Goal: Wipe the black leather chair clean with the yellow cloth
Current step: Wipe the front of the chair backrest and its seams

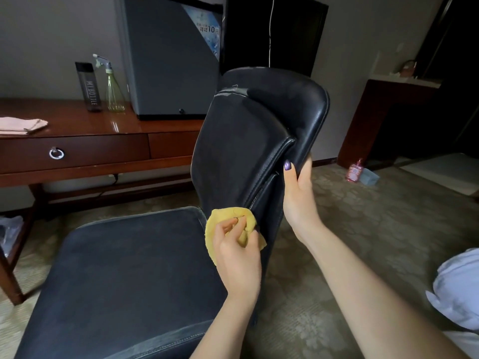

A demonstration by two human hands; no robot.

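Note:
The black leather chair [241, 141] fills the middle of the view, its backrest upright and its seat stretching toward the lower left. My left hand [239, 252] presses the bunched yellow cloth [216, 229] against the bottom of the backrest, where it meets the seat. My right hand [298, 193] grips the right edge of the backrest, thumb on the front face and fingers hidden behind it.
A wooden desk [103, 125] stands to the left behind the chair, carrying a dark bottle [88, 86], a clear spray bottle [114, 86], a folded pink cloth [20, 125] and a grey box [171, 60]. A pink bottle [355, 172] sits on the carpet at right. White fabric [458, 286] lies at lower right.

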